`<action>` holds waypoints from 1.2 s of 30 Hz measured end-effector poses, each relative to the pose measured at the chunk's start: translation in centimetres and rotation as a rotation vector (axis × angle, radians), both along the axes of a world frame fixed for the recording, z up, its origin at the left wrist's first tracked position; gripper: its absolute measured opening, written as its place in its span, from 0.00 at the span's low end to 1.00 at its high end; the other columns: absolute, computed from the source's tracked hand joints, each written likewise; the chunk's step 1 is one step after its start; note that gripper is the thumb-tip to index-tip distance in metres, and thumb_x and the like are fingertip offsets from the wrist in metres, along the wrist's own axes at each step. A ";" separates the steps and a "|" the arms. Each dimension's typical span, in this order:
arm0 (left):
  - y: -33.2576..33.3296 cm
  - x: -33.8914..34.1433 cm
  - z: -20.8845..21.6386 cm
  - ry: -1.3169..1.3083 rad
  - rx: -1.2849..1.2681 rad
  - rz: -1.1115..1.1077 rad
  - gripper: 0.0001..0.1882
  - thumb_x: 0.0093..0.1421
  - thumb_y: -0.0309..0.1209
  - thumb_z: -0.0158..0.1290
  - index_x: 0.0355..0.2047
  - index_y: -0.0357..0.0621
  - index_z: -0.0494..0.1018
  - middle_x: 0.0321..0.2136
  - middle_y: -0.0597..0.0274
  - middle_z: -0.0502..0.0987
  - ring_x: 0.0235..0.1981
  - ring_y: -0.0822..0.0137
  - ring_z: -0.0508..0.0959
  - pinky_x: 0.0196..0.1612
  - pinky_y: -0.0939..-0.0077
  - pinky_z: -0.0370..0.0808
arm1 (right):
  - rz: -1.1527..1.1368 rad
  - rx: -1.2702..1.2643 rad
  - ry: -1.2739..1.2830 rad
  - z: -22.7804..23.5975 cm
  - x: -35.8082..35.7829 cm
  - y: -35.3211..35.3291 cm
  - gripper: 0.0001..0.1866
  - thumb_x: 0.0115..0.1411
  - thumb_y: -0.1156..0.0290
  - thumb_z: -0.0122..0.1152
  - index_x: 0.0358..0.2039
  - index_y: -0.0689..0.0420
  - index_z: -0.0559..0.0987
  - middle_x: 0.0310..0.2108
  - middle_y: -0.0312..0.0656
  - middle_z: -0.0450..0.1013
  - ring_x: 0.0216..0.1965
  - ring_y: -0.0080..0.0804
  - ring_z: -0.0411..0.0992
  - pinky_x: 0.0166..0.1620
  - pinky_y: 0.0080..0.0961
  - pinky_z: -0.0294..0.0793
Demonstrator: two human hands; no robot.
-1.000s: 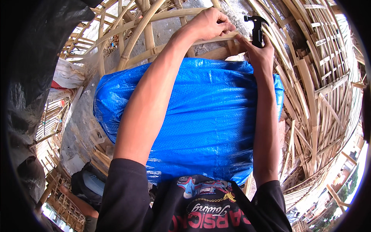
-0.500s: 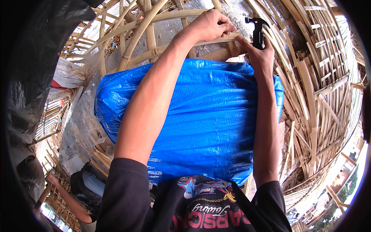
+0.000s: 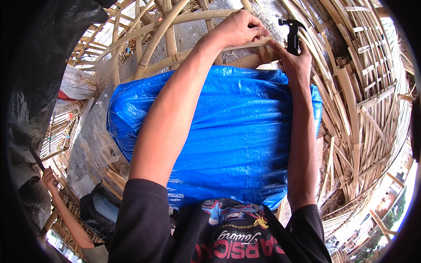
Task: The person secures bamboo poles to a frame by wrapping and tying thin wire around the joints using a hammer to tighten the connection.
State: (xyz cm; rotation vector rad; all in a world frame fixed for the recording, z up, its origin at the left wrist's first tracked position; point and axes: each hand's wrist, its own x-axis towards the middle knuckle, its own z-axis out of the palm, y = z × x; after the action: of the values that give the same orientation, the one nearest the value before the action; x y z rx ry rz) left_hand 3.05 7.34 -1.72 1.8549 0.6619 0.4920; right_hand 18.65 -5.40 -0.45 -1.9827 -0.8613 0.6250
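Note:
My right hand is closed round a black claw hammer, its head raised above my fingers. To its left, my left hand is pinched, thumb against fingertips. Whatever sits between those fingertips is too small to make out. Both hands are over a split bamboo strip at the far side, and my right fingertips come close to its end. A blue tarp spreads beneath my forearms, between my body and the bamboo.
Bamboo poles cross in a frame at the far left. Woven bamboo slats and loose strips crowd the right. Dark plastic sheeting hangs at left. Another person's hand at lower left grips a long dark tool.
My hands and the hammer have hardly moved. At lower left, the other person's hand has risen, and a long dark tool now shows in it.

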 end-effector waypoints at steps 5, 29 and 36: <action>0.0 0.0 -1.5 -0.053 0.043 0.040 0.09 0.63 0.30 0.56 0.38 0.39 0.82 0.24 0.65 0.80 0.26 0.79 0.75 0.31 0.80 0.72 | 0.001 -0.006 -0.010 0.0 -0.2 0.0 0.31 0.45 0.56 0.82 0.39 0.65 0.76 0.22 0.36 0.75 0.20 0.18 0.69 0.22 0.19 0.68; -1.6 -0.5 -2.0 -0.205 0.298 0.103 0.08 0.60 0.31 0.62 0.37 0.42 0.84 0.34 0.56 0.85 0.35 0.68 0.84 0.41 0.74 0.78 | -0.015 -0.053 -0.024 0.0 0.0 0.1 0.35 0.42 0.52 0.82 0.41 0.65 0.77 0.22 0.36 0.75 0.21 0.19 0.69 0.25 0.21 0.69; -1.7 -0.2 -2.9 -0.222 0.409 0.127 0.10 0.55 0.36 0.66 0.34 0.44 0.85 0.32 0.61 0.82 0.34 0.65 0.81 0.40 0.73 0.76 | -0.041 -0.016 -0.024 0.4 -0.4 -0.1 0.35 0.42 0.53 0.82 0.42 0.65 0.77 0.23 0.37 0.76 0.22 0.19 0.70 0.25 0.20 0.69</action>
State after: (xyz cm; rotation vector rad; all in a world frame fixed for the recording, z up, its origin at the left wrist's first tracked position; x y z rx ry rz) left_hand 2.85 5.63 -4.58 2.1027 0.5587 0.9601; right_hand 18.23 -5.46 -0.08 -2.0213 -0.8301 0.5874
